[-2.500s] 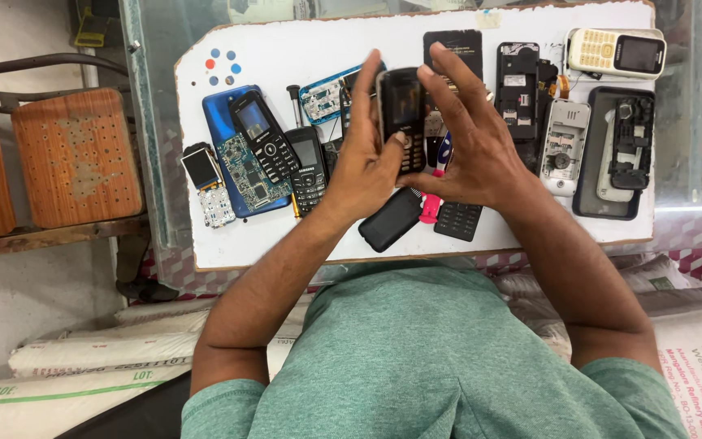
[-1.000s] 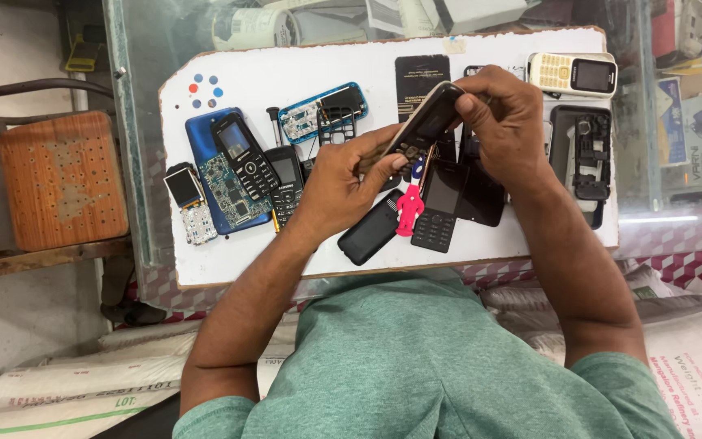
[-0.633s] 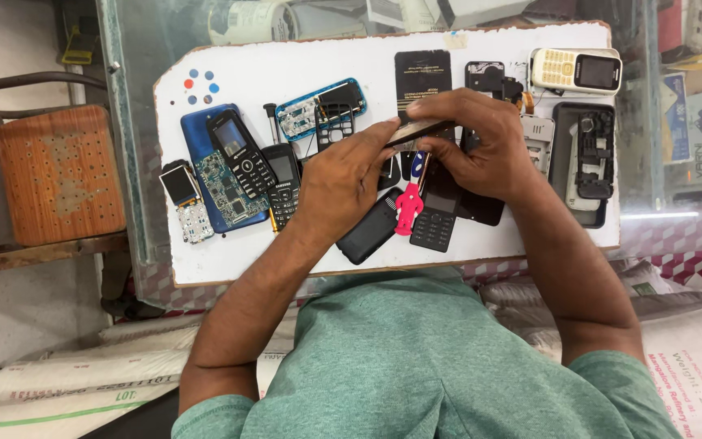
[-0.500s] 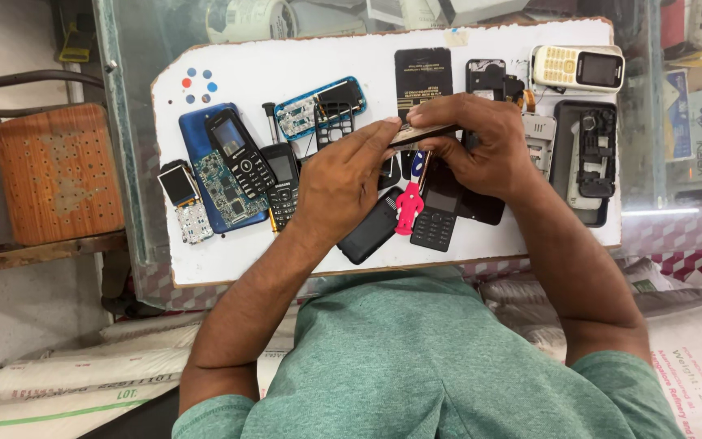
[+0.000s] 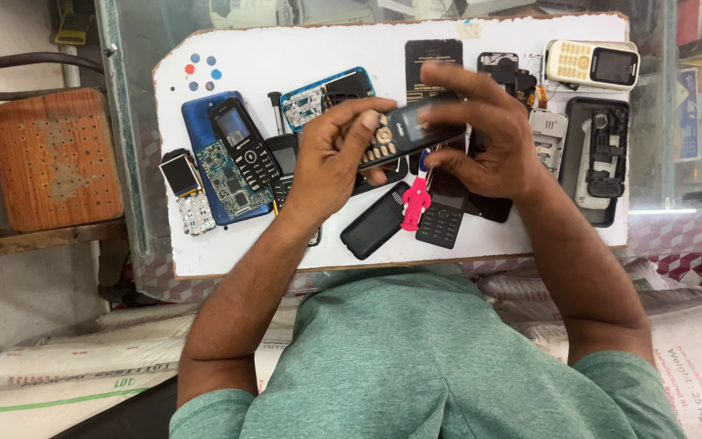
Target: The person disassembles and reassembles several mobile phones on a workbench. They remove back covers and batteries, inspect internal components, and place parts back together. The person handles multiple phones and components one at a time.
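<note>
Step in hand: a dark keypad phone [image 5: 404, 130] is held up over the white tabletop [image 5: 286, 49], keypad facing up.
Left hand [image 5: 331, 162]: grip clamped on the phone's left end, thumb on the keys.
Right hand [image 5: 485, 134]: fingers closed over its right end.
Next move calls for: likely a steady two-handed hold while pressing or prying.
Containers: none; a blue phone shell [image 5: 205, 154] far left carries a bare circuit board [image 5: 229, 167].
Loose parts: a pink tool [image 5: 414, 203] lies just below the hands.

Glass counter [image 5: 127, 162], wooden stool [image 5: 50, 158] beside, white sacks [image 5: 67, 370] below.
</note>
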